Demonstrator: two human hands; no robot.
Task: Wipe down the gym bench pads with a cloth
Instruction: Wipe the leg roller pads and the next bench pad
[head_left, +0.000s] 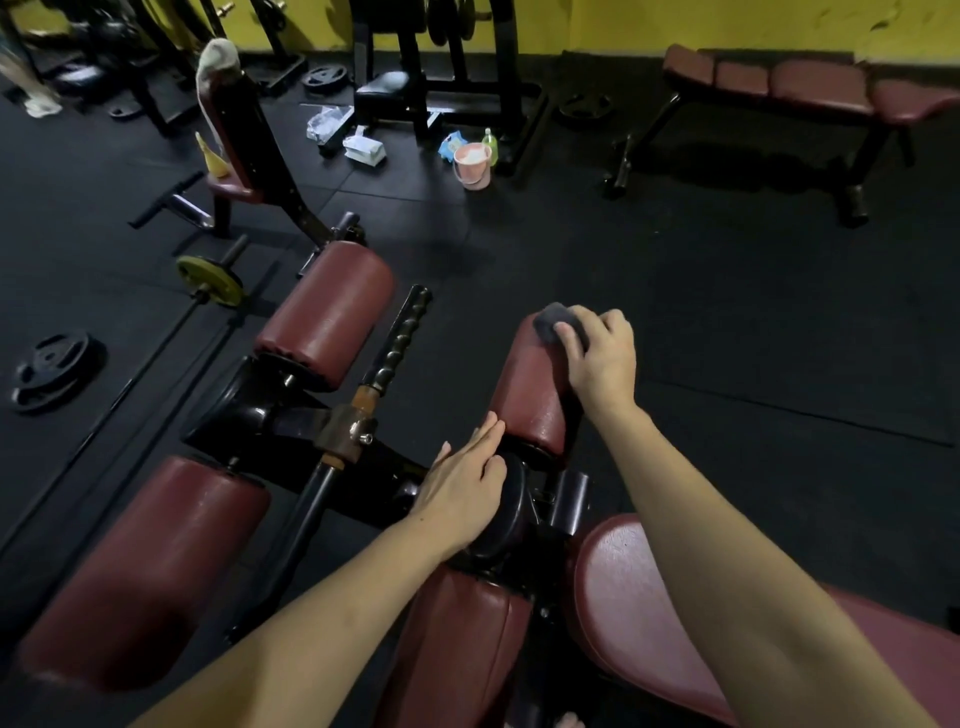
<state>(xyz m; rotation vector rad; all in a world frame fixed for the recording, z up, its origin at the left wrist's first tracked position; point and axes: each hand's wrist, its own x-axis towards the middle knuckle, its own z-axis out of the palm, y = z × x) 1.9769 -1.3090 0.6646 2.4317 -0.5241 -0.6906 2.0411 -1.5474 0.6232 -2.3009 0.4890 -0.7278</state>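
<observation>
Gripping a small dark grey cloth (558, 319), the right hand (602, 358) has its fingers curled over the wad and presses it on the far end of a maroon vinyl roller pad (535, 384). The left hand (465, 480) lies flat, fingers straight and together; its fingertips touch the near end of the same pad and its palm rests over the round black end cap (506, 512) below.

Around the work: a black ribbed handle bar (400, 340) juts up just left of this pad, between it and a second maroon roller pad (327, 312). A third maroon roller (150, 566) sits lower left. The maroon seat pad (628, 597) lies under the right forearm.

Farther out, on the black rubber floor (727, 312): a pink plastic bucket (472, 163), a green bottle (489, 140) just behind it, white packaging (363, 148), a yellow weight plate on a barbell (210, 280), and black plates (52, 371). A flat maroon bench (795, 88) stands by the yellow wall (727, 26), well apart.
</observation>
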